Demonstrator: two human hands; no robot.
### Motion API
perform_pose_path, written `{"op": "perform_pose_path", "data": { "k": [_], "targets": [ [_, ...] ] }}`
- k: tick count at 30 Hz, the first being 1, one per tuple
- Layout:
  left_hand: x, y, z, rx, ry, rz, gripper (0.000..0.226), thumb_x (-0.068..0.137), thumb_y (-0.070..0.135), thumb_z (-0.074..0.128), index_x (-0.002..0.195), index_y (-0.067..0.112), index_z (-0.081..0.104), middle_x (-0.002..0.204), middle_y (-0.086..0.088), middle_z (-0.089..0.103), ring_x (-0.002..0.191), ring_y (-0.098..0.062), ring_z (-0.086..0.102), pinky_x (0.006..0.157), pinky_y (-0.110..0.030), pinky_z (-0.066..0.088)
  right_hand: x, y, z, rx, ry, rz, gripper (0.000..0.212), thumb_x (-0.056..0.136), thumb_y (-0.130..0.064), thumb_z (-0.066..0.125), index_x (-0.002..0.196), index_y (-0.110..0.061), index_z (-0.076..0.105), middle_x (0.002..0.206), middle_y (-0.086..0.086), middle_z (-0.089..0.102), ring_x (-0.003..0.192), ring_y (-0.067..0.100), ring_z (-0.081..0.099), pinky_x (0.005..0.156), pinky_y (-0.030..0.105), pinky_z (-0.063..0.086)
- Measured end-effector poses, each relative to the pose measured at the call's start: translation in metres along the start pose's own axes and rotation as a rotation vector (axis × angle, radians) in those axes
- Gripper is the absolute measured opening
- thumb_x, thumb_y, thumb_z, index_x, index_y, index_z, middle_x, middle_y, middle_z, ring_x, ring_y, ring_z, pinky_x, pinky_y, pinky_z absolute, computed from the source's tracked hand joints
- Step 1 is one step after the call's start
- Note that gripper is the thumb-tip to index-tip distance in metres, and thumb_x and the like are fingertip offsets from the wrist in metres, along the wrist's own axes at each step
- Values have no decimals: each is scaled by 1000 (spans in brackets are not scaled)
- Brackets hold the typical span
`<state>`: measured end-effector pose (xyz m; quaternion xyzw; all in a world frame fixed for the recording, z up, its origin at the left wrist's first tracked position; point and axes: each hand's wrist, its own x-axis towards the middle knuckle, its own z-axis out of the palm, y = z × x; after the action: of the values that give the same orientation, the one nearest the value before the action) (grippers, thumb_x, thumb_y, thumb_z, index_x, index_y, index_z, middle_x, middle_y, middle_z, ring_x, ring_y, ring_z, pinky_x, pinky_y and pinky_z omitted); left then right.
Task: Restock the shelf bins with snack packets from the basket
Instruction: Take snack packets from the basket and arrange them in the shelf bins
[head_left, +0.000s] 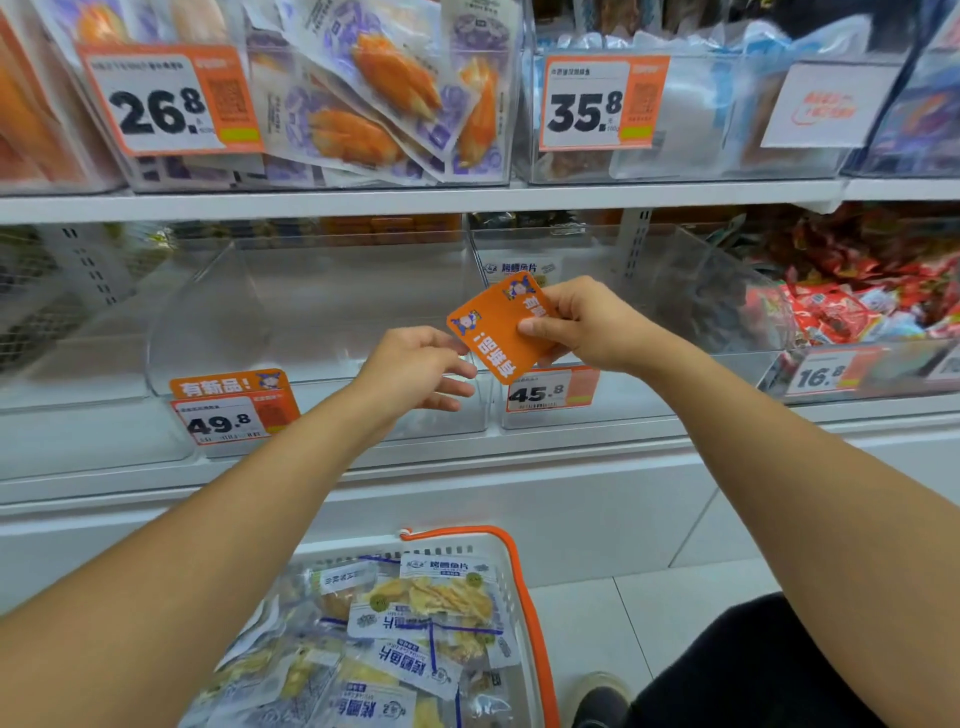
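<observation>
My right hand pinches an orange promo card by its right edge, holding it tilted in front of the lower shelf. Just left of the card's lower corner is my left hand, fingers loosely extended toward it and holding nothing. Behind them two clear bins look nearly empty: the 49.8 bin and the 45.8 bin, which has one fish-slice packet at its back. On the floor below stands a white basket with an orange handle, full of fish-slice snack packets.
The upper shelf carries bins of orange crab-stick packets priced 26.8 and pale packets priced 35.8. A bin of red snack packets priced 16.8 sits at the lower right. My dark trouser leg and shoe are beside the basket.
</observation>
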<state>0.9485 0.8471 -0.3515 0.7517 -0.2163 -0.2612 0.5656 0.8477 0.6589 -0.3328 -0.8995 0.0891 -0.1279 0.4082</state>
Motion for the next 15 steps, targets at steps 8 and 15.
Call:
{"op": "perform_pose_path", "data": {
  "k": [8,15],
  "targets": [
    [-7,-10,27,-71,-83,16,37,92,-4,56,122,15,46,110,-10,70,94,-24,70,75,-38,61,6,-2,0,12,128,-66,23,96,-12,63,93,11,63,91,28,69,84,34,71,73,43,62],
    [-12,-24,32,-73,-110,-15,54,91,-6,55,135,20,38,121,-8,65,100,-24,68,76,-38,59,0,-6,-1,-304,-16,-54,20,95,-19,65,91,1,69,90,13,72,83,24,70,76,36,60]
  ]
}}
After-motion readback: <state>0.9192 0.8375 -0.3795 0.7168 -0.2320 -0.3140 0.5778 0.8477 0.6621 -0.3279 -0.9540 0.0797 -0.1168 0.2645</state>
